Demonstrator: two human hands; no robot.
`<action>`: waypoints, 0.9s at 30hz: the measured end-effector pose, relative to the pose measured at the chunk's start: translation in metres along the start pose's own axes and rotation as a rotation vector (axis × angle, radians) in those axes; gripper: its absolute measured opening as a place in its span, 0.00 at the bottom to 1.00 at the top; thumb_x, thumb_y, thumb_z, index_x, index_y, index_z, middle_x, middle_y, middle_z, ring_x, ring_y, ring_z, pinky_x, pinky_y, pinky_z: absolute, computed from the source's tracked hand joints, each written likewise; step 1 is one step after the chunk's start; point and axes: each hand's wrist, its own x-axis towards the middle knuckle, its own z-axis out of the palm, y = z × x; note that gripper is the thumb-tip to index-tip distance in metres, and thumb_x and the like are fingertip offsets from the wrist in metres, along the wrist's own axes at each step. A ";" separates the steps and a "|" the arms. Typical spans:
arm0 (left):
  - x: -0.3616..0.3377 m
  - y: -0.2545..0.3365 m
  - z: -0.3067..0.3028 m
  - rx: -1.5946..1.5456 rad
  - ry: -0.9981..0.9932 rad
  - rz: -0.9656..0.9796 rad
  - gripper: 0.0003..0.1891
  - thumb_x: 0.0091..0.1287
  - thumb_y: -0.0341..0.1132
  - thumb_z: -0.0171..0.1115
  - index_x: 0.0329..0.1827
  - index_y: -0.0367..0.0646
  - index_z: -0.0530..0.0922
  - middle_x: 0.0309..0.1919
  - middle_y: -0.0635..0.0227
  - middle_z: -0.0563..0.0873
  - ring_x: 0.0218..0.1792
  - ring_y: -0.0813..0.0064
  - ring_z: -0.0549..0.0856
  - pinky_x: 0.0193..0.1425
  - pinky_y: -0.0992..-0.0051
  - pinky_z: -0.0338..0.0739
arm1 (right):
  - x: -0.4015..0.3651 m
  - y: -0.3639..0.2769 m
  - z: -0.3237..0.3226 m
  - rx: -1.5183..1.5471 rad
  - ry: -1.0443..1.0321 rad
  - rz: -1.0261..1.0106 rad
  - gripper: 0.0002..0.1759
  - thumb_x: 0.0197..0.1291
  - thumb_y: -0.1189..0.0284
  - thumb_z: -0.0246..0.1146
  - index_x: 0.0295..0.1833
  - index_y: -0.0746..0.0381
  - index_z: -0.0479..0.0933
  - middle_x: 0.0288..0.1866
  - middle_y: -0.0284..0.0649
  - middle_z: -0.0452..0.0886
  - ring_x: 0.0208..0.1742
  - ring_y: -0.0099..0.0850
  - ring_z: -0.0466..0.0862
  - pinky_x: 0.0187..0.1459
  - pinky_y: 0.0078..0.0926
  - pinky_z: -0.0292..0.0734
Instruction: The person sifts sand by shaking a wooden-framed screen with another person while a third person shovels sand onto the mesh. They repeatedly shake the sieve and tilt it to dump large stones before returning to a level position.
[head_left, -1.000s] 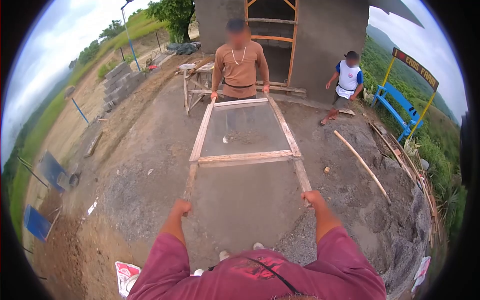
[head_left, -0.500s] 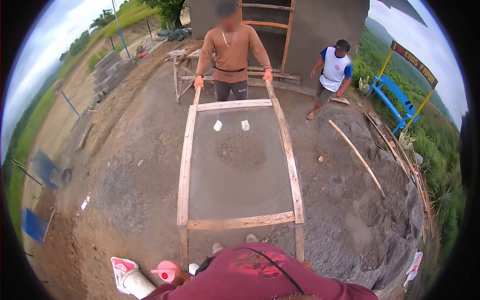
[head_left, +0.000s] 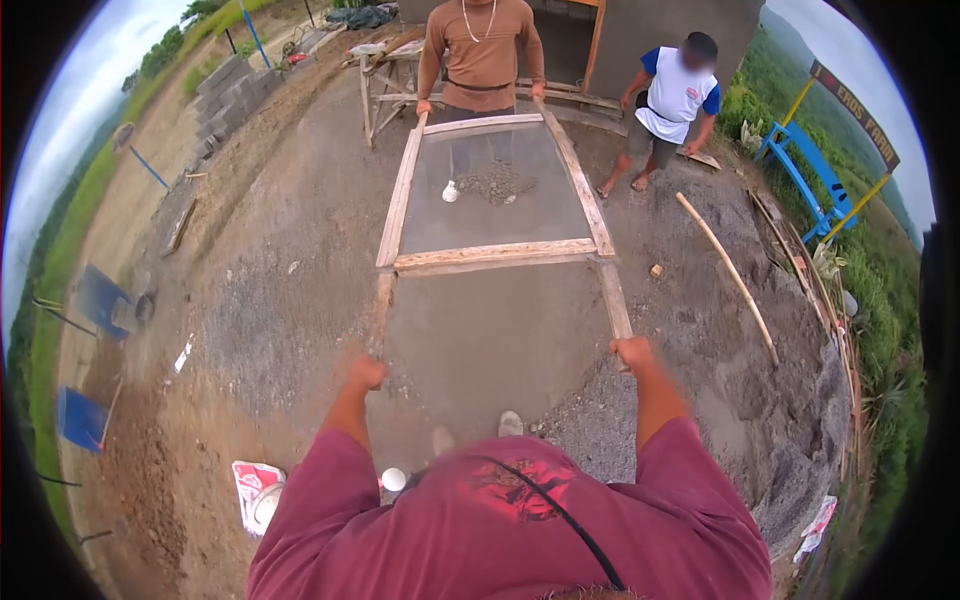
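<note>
Stretched out in front of me, both my arms reach to a wooden-framed sand screen [head_left: 495,255]. My left hand [head_left: 368,373] is closed on its left handle, and my right hand [head_left: 632,352] is wrapped around the right one. A co-worker [head_left: 480,55] in a brown shirt grips the two far handles with gloved hands. On the mesh lies a heap of gravel [head_left: 495,182], with a white lump [head_left: 450,190] beside it. Fine grey sand [head_left: 490,340] covers the ground between the screen and my feet.
Another person [head_left: 680,100] in a white vest bends at the right, near a bamboo pole [head_left: 730,275] on the ground. Concrete blocks [head_left: 230,100] are stacked at the far left. By my left side are a bucket [head_left: 265,508] and a white round object [head_left: 393,479].
The screen has moved away from me toward the co-worker, and my arms have extended with it. The gravel sits farther away on the mesh, and only one white lump shows clearly now.
</note>
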 end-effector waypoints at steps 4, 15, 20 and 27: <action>-0.091 -0.098 0.092 -0.061 -0.176 -0.166 0.20 0.46 0.40 0.70 0.30 0.27 0.83 0.28 0.47 0.87 0.36 0.54 0.89 0.40 0.61 0.83 | -0.031 0.212 0.069 -0.189 0.114 -0.020 0.24 0.37 0.62 0.70 0.34 0.74 0.82 0.30 0.54 0.85 0.33 0.43 0.88 0.35 0.39 0.80; -0.147 -0.168 0.084 0.326 -0.358 -0.028 0.21 0.47 0.42 0.72 0.37 0.32 0.84 0.35 0.45 0.87 0.43 0.57 0.88 0.45 0.64 0.81 | -0.113 0.280 0.089 -0.434 -0.238 -0.223 0.22 0.43 0.61 0.69 0.37 0.70 0.83 0.35 0.54 0.86 0.36 0.43 0.88 0.39 0.39 0.80; 0.026 -0.090 0.033 0.065 -0.028 -0.152 0.19 0.46 0.37 0.65 0.37 0.29 0.84 0.37 0.40 0.86 0.46 0.48 0.87 0.47 0.59 0.81 | 0.008 0.099 0.079 -0.035 -0.042 -0.039 0.24 0.37 0.67 0.69 0.39 0.75 0.82 0.34 0.52 0.85 0.32 0.42 0.86 0.33 0.41 0.80; 0.036 -0.002 -0.025 0.229 -0.081 -0.025 0.19 0.46 0.38 0.68 0.35 0.29 0.84 0.34 0.40 0.86 0.41 0.49 0.88 0.45 0.60 0.81 | 0.042 0.012 0.026 0.125 -0.092 -0.022 0.17 0.37 0.69 0.68 0.34 0.69 0.82 0.29 0.46 0.84 0.29 0.39 0.85 0.30 0.41 0.80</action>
